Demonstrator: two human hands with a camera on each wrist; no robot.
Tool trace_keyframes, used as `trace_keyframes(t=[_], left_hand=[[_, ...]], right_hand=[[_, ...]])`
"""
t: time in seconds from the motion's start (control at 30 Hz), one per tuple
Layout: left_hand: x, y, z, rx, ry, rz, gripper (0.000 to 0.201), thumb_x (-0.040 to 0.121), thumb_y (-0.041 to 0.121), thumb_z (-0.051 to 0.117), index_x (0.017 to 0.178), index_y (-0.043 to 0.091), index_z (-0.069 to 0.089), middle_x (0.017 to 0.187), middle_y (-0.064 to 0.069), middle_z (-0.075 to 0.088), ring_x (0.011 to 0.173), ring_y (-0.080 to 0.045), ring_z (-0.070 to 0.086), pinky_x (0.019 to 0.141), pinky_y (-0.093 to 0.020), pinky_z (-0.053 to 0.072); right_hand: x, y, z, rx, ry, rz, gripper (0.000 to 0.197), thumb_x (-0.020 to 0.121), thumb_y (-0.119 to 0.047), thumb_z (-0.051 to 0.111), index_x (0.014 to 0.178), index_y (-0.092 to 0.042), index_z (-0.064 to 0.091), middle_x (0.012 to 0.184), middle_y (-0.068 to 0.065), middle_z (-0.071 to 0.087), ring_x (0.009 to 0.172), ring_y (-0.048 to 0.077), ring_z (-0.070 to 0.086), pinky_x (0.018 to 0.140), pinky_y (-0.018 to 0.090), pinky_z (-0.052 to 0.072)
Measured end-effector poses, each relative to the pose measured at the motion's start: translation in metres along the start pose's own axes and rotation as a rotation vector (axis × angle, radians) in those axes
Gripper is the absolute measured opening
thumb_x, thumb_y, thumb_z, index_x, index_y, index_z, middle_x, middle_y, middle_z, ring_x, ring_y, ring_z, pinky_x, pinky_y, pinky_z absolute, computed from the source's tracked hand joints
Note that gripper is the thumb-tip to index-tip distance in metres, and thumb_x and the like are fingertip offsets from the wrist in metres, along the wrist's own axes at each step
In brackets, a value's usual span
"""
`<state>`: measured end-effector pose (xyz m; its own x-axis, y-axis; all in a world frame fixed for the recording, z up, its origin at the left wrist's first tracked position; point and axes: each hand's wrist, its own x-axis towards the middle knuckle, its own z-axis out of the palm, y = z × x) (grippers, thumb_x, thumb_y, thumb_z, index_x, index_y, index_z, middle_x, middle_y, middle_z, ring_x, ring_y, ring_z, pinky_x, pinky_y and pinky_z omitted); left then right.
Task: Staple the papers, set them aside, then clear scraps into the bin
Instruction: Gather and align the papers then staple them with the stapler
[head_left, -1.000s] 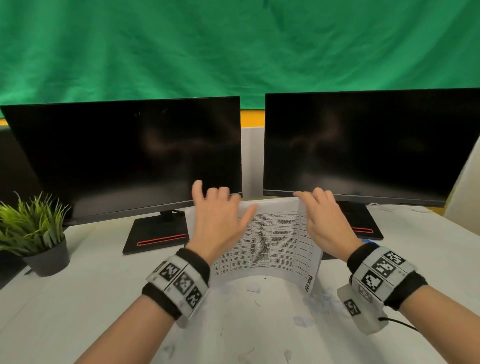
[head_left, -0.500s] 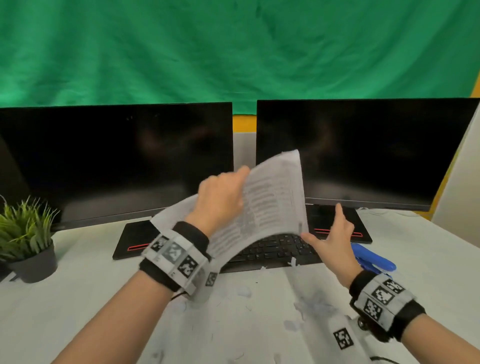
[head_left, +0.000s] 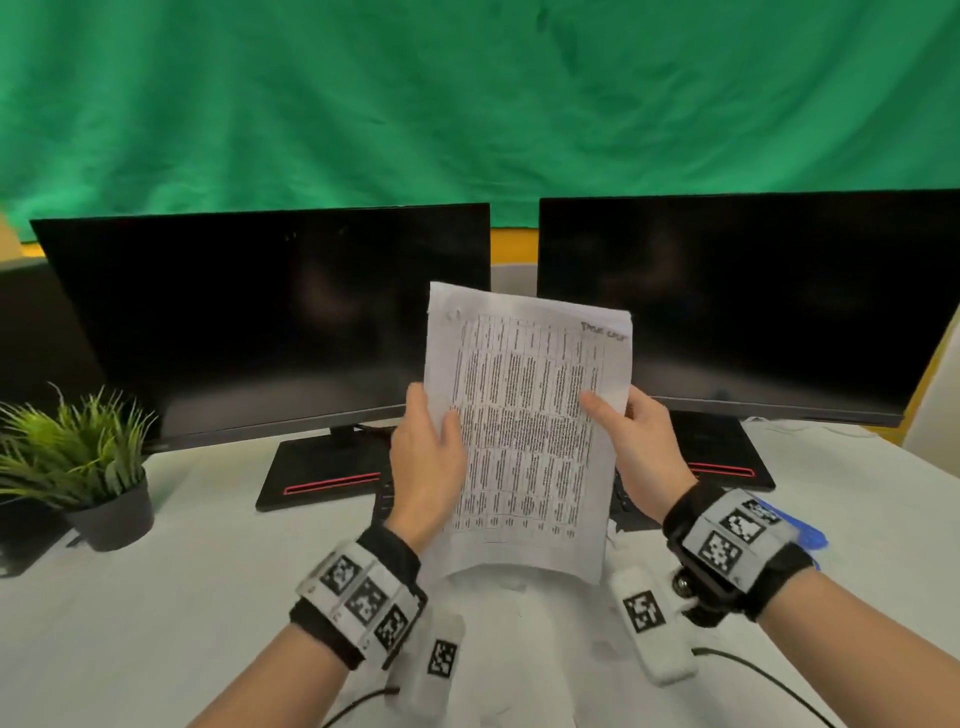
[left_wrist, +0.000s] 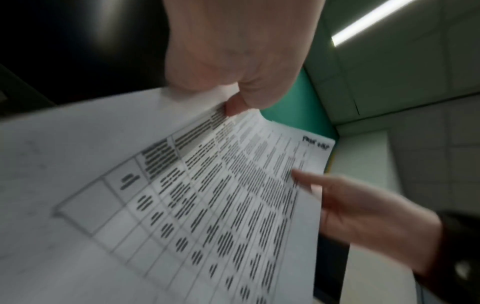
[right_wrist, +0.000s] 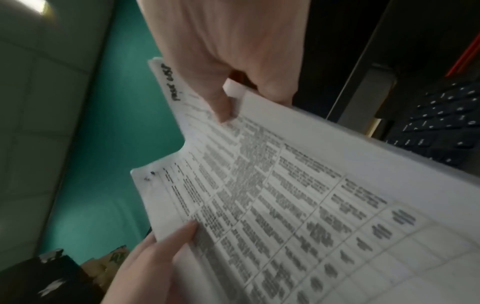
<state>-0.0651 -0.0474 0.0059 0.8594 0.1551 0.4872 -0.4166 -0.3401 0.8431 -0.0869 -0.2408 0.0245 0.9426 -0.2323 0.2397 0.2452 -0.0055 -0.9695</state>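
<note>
A stack of printed papers with a table of text stands upright above the desk, between the two monitors. My left hand grips its left edge, thumb on the front. My right hand pinches the right edge, thumb on the printed face. The left wrist view shows the papers held under my left hand, with the right hand at the far edge. In the right wrist view the right thumb presses on the papers. A blue stapler lies on the desk behind my right wrist.
Two dark monitors stand at the back of the white desk. A black keyboard lies under the papers. A potted plant sits at the left. Small paper scraps dot the desk near me.
The papers were lifted off the keyboard by my left hand and turned upright. My right hand came back up and took hold of their right edge.
</note>
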Motion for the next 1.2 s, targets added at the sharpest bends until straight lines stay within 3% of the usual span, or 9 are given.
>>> trace_keyframes(t=[0.13,0.27,0.37,0.47,0.57,0.73,0.97,1.13,1.2], left_hand=[[-0.026,-0.019,0.012,-0.077,-0.026,0.058,0.021,0.099,0.016,0.042,0.112,0.030,0.035,0.116,0.004,0.056,0.103,-0.014,0.062,0.086,-0.042,0.058],[-0.031,-0.026,0.011,-0.164,-0.040,0.007,0.032,0.098,0.017,0.045,0.123,0.030,0.029,0.129,-0.001,0.053,0.108,-0.014,0.061,0.081,-0.035,0.060],[-0.025,-0.019,0.008,-0.175,-0.016,0.036,0.045,0.097,0.016,0.047,0.130,0.035,0.023,0.132,-0.001,0.050,0.109,-0.013,0.059,0.080,-0.030,0.059],[-0.017,-0.010,0.004,-0.196,0.003,0.144,0.066,0.095,0.012,0.051,0.140,0.042,0.013,0.136,0.001,0.042,0.114,-0.010,0.058,0.082,-0.027,0.059],[-0.005,-0.003,0.001,-0.049,0.059,0.319,0.080,0.094,0.012,0.054,0.144,0.046,0.002,0.127,0.016,0.029,0.103,0.014,0.053,0.074,-0.010,0.055],[0.004,0.004,-0.004,0.213,0.077,0.482,0.064,0.096,0.013,0.049,0.144,0.040,0.015,0.121,0.011,0.028,0.067,-0.005,0.054,0.053,-0.025,0.056],[0.016,0.000,-0.013,0.149,0.099,0.474,0.030,0.099,0.010,0.043,0.126,0.014,0.054,0.113,-0.002,0.046,0.091,0.018,0.046,0.073,-0.001,0.044],[0.014,0.006,-0.010,-0.099,0.062,0.302,0.034,0.102,0.014,0.038,0.135,0.022,0.038,0.097,0.004,0.055,0.082,-0.006,0.059,0.068,-0.021,0.054],[0.013,0.008,-0.009,-0.269,0.037,0.157,0.039,0.102,0.017,0.039,0.138,0.027,0.030,0.092,0.005,0.057,0.075,-0.007,0.061,0.061,-0.016,0.055]], right_hand=[[-0.009,0.005,0.007,-0.066,0.054,-0.044,0.019,0.092,-0.026,0.054,0.107,-0.015,0.050,0.104,0.003,0.065,0.085,0.011,0.067,0.065,0.023,0.053],[-0.011,0.000,0.005,-0.145,0.072,-0.169,0.036,0.093,-0.034,0.050,0.126,-0.027,0.038,0.116,-0.002,0.058,0.104,0.011,0.061,0.087,0.034,0.054],[-0.008,-0.008,0.002,-0.424,0.170,-0.443,0.055,0.096,-0.022,0.047,0.145,-0.031,0.022,0.132,-0.004,0.038,0.105,-0.011,0.050,0.083,0.008,0.046],[-0.007,-0.015,0.001,-0.762,0.176,-0.609,0.066,0.091,-0.008,0.053,0.147,-0.031,0.025,0.142,0.004,0.026,0.082,0.002,0.055,0.074,0.012,0.052],[-0.009,-0.017,0.001,-0.944,0.128,-0.583,0.059,0.090,-0.016,0.056,0.144,-0.029,0.036,0.154,0.008,0.013,0.109,0.007,0.041,0.092,0.019,0.036],[-0.006,-0.019,0.002,-0.870,0.104,-0.541,0.048,0.095,-0.014,0.048,0.141,-0.024,0.041,0.147,0.008,0.022,0.106,0.004,0.039,0.084,0.004,0.033],[0.001,-0.024,0.002,-0.693,0.145,-0.507,0.033,0.096,-0.006,0.044,0.125,-0.012,0.057,0.137,0.010,0.033,0.096,-0.005,0.044,0.072,-0.013,0.030],[0.002,-0.019,0.001,-0.377,0.101,-0.381,0.055,0.097,-0.015,0.043,0.146,-0.030,0.023,0.129,0.000,0.046,0.108,0.002,0.055,0.092,0.015,0.048],[0.001,-0.017,-0.001,-0.157,0.073,-0.255,0.057,0.096,-0.016,0.047,0.145,-0.029,0.021,0.122,-0.010,0.051,0.099,-0.010,0.060,0.084,0.015,0.053]])
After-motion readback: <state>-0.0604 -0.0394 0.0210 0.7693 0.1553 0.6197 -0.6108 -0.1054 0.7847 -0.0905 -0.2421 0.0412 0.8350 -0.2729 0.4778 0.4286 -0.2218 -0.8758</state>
